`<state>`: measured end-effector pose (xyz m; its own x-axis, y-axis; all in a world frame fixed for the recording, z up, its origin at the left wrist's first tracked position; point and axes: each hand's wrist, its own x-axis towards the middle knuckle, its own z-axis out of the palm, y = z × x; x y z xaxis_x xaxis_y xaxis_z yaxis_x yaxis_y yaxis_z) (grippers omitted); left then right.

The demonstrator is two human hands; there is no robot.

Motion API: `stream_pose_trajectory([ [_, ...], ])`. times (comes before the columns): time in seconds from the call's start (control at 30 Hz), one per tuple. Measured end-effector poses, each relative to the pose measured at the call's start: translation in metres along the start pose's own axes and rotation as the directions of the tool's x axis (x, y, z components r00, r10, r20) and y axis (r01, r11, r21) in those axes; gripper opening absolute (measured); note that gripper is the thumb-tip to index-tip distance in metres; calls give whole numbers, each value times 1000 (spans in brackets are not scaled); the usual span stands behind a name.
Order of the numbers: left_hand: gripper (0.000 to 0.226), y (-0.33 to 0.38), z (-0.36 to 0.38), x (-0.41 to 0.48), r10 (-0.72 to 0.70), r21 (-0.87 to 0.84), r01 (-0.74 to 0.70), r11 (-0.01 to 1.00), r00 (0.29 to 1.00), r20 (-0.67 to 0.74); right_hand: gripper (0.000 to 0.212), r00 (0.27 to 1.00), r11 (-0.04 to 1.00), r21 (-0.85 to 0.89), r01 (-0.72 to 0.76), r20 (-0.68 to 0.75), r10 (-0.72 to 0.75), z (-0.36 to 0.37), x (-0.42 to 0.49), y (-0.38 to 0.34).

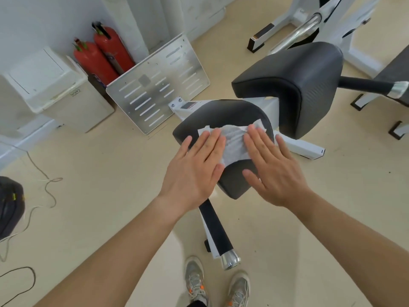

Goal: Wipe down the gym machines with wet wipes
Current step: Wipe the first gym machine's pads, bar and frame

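A white wet wipe lies spread on the black padded seat of a white-framed gym machine in the middle of the head view. My left hand presses flat on the wipe's left part, fingers straight. On the wipe's right part my right hand lies flat too, fingers straight. Both hands cover the wipe's near edge. A second, larger black pad stands behind and to the right of the seat. A black handle with a chrome end juts out below the seat toward me.
A perforated metal footplate leans at the machine's far left. Two red fire extinguishers and a white lidded bin stand by the wall. Cables trail on the floor at left. Another white machine stands at the back right.
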<state>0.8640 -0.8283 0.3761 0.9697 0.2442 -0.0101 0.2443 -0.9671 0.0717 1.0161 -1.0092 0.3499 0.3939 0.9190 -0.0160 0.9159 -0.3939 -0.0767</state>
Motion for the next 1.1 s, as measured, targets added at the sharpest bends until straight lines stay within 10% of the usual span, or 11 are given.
stream_pose_trajectory([
  [0.13,55,3,-3,50,58,72,-56,996,998,-27,74,984,982,74,-174,-17,175,-6,22,10],
  [0.37,58,16,16,-35,85,99,-77,992,993,-86,75,998,999,-48,4,57,-1,15,-23,-7],
  [0.57,54,41,13,8,-216,-4,219,976,961,-171,73,998,999,25,-42,-36,43,5,23,16],
  [0.87,47,90,68,-27,-315,139,404,904,850,-423,74,958,960,-32,277,-69,-278,44,-11,46],
  [1.1,48,62,60,-13,-273,168,391,905,837,-474,73,891,946,-40,321,-326,-316,39,32,33],
])
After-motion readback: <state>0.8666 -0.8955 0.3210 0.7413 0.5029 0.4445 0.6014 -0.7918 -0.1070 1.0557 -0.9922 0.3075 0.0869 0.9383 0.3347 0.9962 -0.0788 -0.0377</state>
